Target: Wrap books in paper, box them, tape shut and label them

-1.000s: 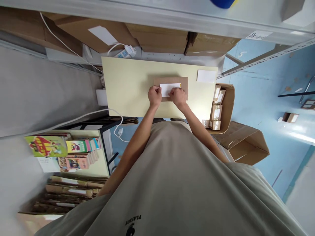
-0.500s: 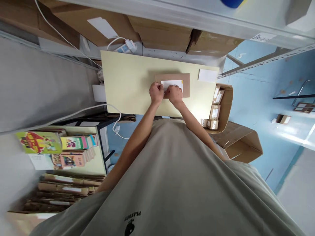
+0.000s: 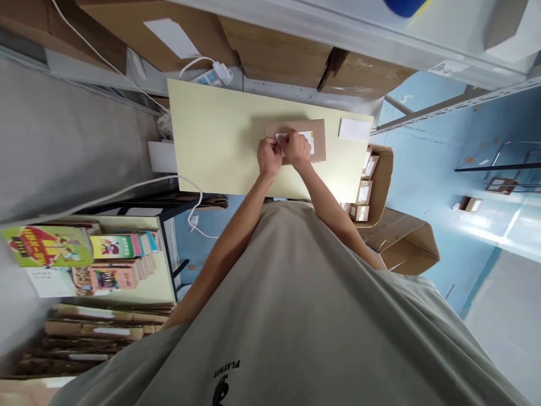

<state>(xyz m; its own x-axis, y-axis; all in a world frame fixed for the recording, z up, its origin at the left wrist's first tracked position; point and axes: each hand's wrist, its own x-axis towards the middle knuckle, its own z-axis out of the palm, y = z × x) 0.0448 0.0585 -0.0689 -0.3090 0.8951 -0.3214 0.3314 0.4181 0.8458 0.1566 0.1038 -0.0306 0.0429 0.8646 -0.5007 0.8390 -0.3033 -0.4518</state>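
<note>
A flat brown cardboard parcel lies on the pale yellow tabletop. On its upper face is a white label with a small orange mark at the right end. My left hand is closed at the label's left edge, thumb and fingertips pinched together there. Across the label, my right hand is curled with its fingertips on the label's left part, close to the left fingers. Both hands cover some of the label and the parcel's near edge.
A white paper lies at the tabletop's right. Beyond the back edge are a power strip and large cartons. An open carton of small parcels stands at the right. Books fill a shelf at lower left, beside a white cable.
My right hand has shifted up and slightly left over the label, from its near edge toward its upper left. My left hand stays at the label's left edge.
</note>
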